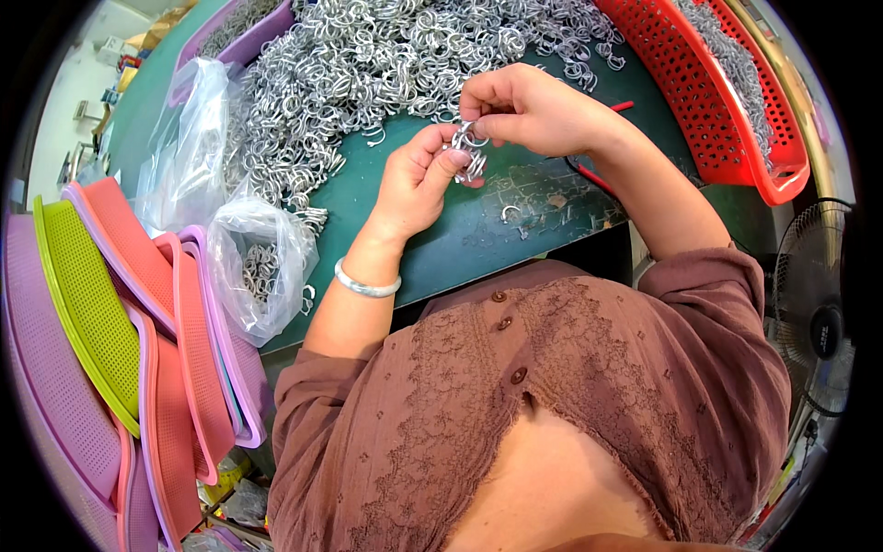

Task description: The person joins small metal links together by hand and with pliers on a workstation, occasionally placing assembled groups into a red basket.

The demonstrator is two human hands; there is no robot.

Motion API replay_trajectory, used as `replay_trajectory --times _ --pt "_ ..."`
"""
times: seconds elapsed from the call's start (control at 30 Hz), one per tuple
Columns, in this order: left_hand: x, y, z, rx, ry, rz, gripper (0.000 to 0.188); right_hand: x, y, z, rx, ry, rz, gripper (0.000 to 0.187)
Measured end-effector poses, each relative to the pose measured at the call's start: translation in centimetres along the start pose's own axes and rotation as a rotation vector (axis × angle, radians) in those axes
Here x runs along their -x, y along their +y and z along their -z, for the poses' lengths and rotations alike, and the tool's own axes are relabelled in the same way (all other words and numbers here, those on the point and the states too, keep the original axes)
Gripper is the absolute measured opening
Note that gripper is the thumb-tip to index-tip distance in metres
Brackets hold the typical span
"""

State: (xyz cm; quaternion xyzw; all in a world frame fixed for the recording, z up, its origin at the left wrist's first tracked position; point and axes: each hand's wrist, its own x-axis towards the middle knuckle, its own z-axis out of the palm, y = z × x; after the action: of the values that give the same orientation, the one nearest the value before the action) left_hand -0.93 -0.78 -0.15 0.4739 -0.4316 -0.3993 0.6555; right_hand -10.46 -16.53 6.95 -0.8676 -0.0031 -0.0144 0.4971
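Over the near part of the green tabletop (487, 230), my left hand (418, 179) pinches a small cluster of silvery metal rings (472, 164) between thumb and fingers. My right hand (533, 110) meets it from the right, its thumb and forefinger closed on a ring at the top of that cluster. The fingertips hide part of the rings. Behind both hands spreads a large heap of the same open, curved metal rings (386, 55). One loose ring (510, 213) lies on the table below my hands.
A red perforated basket (681, 92) of metal pieces stands at right, a purple basket (248, 41) at far left. A clear plastic bag (276, 294) holding rings sits at the left edge beside stacked coloured baskets (87, 304). A red-handled tool (598, 179) lies near my right forearm; a fan (819, 322) stands right.
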Motion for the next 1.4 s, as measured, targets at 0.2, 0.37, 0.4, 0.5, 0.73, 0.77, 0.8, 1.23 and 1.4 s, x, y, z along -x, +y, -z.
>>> replay_trajectory --times 0.2,0.37,0.4,0.5,0.73,0.77,0.8,1.23,1.4 --pt "0.1 0.1 0.3 -0.060 -0.040 0.009 0.031 0.4 -0.7 0.2 0.149 -0.022 0.103 0.009" --pt "0.2 0.6 0.3 -0.357 0.022 -0.078 0.031 0.4 0.0 -0.4 0.177 0.038 0.282 0.008" --pt "0.2 0.6 0.4 -0.357 0.023 -0.079 0.031 0.5 -0.1 -0.4 0.178 0.037 0.282 0.008" --pt "0.2 0.5 0.6 -0.416 0.006 -0.110 0.032 0.7 -0.3 -0.6 0.196 0.047 0.265 0.007" --pt "0.1 0.8 0.8 -0.027 -0.099 0.019 0.033 0.8 0.4 -1.0 0.080 0.137 0.335 0.005" --pt "0.1 0.8 0.8 0.038 -0.106 0.032 0.033 0.7 0.5 -1.0 0.033 0.134 0.325 0.005" --pt "0.1 0.8 0.7 0.038 -0.108 0.030 0.033 0.8 0.5 -1.0 0.035 0.135 0.325 0.005" --pt "0.1 1.2 0.6 0.218 -0.083 0.153 0.023 0.6 0.5 -1.2 -0.155 0.135 0.201 0.009" --pt "0.1 1.5 0.5 0.198 -0.056 0.156 0.022 0.6 0.1 -1.2 -0.226 0.117 0.108 0.009"
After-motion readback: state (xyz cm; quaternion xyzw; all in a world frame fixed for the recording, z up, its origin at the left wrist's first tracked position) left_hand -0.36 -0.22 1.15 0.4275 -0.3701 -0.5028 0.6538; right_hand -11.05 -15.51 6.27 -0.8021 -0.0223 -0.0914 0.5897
